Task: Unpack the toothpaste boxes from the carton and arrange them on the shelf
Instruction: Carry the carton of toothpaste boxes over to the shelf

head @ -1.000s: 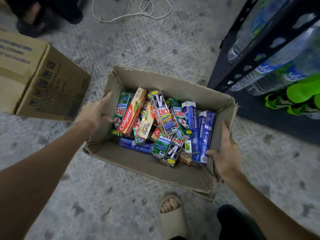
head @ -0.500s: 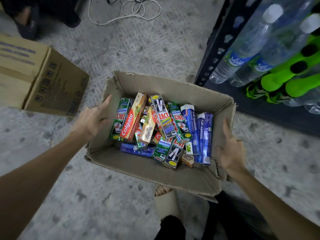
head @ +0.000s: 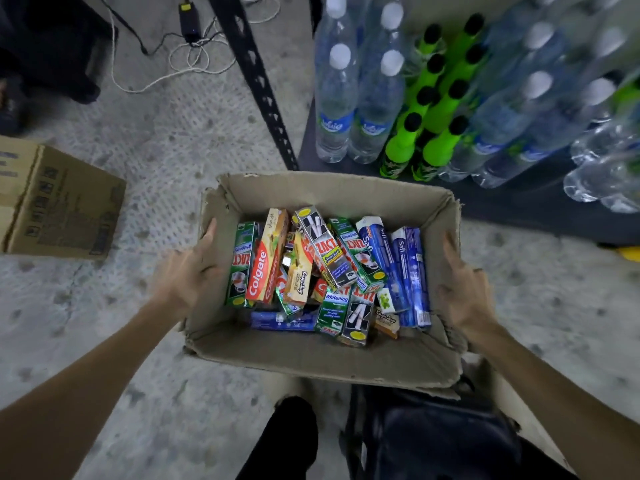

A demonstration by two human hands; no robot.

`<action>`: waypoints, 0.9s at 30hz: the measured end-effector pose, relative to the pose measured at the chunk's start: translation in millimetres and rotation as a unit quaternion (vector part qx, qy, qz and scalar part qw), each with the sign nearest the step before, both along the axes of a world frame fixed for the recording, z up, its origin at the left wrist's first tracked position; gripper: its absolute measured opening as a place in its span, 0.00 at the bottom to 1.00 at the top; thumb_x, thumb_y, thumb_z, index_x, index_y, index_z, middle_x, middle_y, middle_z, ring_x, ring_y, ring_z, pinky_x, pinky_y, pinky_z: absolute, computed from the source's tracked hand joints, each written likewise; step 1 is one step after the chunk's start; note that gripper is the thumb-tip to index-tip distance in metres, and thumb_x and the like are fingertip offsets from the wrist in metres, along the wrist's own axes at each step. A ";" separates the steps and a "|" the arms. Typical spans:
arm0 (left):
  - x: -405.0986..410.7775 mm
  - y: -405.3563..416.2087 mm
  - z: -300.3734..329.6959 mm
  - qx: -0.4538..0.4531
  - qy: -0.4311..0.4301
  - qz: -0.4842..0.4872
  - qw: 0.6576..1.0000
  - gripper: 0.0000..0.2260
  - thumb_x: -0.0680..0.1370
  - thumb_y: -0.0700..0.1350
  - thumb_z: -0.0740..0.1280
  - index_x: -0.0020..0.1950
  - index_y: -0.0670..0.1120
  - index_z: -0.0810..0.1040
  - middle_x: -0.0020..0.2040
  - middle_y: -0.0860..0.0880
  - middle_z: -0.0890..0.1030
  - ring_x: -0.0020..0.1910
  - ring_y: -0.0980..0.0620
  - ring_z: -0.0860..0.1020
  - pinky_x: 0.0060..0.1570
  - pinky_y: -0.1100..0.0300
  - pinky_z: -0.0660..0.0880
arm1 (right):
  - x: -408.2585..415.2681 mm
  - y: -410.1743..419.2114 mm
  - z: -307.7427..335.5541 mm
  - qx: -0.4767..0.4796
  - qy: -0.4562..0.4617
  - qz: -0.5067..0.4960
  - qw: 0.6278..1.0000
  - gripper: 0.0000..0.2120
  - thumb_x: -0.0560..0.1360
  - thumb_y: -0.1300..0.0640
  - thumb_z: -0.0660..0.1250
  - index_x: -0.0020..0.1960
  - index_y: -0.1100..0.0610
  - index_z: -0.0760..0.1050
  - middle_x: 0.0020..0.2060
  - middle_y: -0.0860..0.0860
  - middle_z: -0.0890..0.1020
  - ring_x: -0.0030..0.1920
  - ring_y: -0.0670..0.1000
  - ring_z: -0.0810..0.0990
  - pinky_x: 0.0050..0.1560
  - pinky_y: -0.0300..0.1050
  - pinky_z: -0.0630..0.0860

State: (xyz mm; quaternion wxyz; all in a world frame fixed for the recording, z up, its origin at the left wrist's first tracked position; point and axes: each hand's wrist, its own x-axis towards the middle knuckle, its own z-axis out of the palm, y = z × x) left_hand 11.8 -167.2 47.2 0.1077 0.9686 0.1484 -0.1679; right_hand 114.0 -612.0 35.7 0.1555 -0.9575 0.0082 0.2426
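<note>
Carton (head: 311, 362) now sits closer to the shelf (head: 519, 202) than 1 s ago; more of the shelf's bottles show, and the person's dark-clad legs are under the carton's near edge. L hand (head: 187, 275) grips the carton's left wall, thumb over the rim inside, fingers outside. R hand (head: 464, 292) grips the right wall the same way, thumb up along the inner side. Toothpaste boxes (head: 325, 271) lie jumbled inside the carton: red Colgate box (head: 260, 271) at left, Zact boxes mid, blue Safi boxes (head: 405, 271) at right. Water bottles (head: 337, 98) & green bottles (head: 426, 109) stand on the shelf just beyond. Second cardboard box (head: 59, 199) is on the floor, far left. Cables (head: 194, 53) lie at top.
</note>
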 end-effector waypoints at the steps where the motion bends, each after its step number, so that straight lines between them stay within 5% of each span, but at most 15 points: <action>1: 4.3 -16.5 4.5 0.001 0.010 0.001 1.000 0.38 0.79 0.47 0.71 0.83 0.49 0.52 0.33 0.39 0.79 0.27 0.47 0.70 0.28 0.56 0.62 | 0.8 -13.5 1.2 -0.005 -0.002 -0.005 1.000 0.51 0.71 0.72 0.65 0.80 0.39 0.43 0.27 0.56 0.74 0.26 0.56 0.74 0.25 0.50 0.73; 9: 39.2 -122.0 14.1 0.002 0.027 -0.015 1.000 0.39 0.80 0.44 0.69 0.83 0.52 0.48 0.38 0.37 0.82 0.27 0.53 0.64 0.28 0.56 0.60 | 5.8 -113.0 13.0 -0.028 -0.013 -0.036 0.999 0.49 0.73 0.72 0.63 0.80 0.37 0.43 0.28 0.55 0.73 0.24 0.54 0.72 0.21 0.43 0.65; 14: 57.7 -177.4 5.7 0.000 0.026 -0.015 1.000 0.38 0.80 0.43 0.67 0.83 0.56 0.48 0.41 0.38 0.83 0.33 0.45 0.74 0.34 0.53 0.69 | 10.0 -164.9 21.3 -0.053 -0.016 -0.044 0.997 0.47 0.76 0.70 0.63 0.80 0.38 0.43 0.28 0.53 0.70 0.24 0.51 0.68 0.21 0.40 0.57; 17: 65.6 -197.2 -9.4 -0.013 0.009 -0.035 0.999 0.40 0.79 0.43 0.69 0.83 0.55 0.49 0.47 0.38 0.84 0.41 0.40 0.80 0.43 0.48 0.75 | 15.9 -192.2 15.0 -0.053 -0.010 -0.063 0.997 0.45 0.76 0.68 0.61 0.80 0.38 0.43 0.28 0.53 0.68 0.26 0.53 0.67 0.24 0.43 0.60; 21: 79.8 -237.1 -16.5 0.004 0.025 -0.056 0.998 0.38 0.81 0.44 0.67 0.83 0.53 0.46 0.54 0.37 0.84 0.49 0.36 0.80 0.39 0.50 0.66 | 26.1 -223.7 3.3 -0.056 -0.014 -0.064 0.996 0.43 0.77 0.67 0.61 0.80 0.38 0.42 0.28 0.52 0.66 0.26 0.52 0.66 0.28 0.46 0.63; 27: 90.1 -257.3 -65.8 -0.039 0.006 -0.050 0.998 0.41 0.78 0.41 0.69 0.83 0.56 0.48 0.43 0.37 0.82 0.31 0.48 0.73 0.32 0.49 0.73 | 43.0 -248.5 -29.5 -0.066 -0.006 -0.069 0.995 0.43 0.77 0.68 0.58 0.79 0.37 0.42 0.28 0.52 0.67 0.26 0.52 0.66 0.27 0.47 0.63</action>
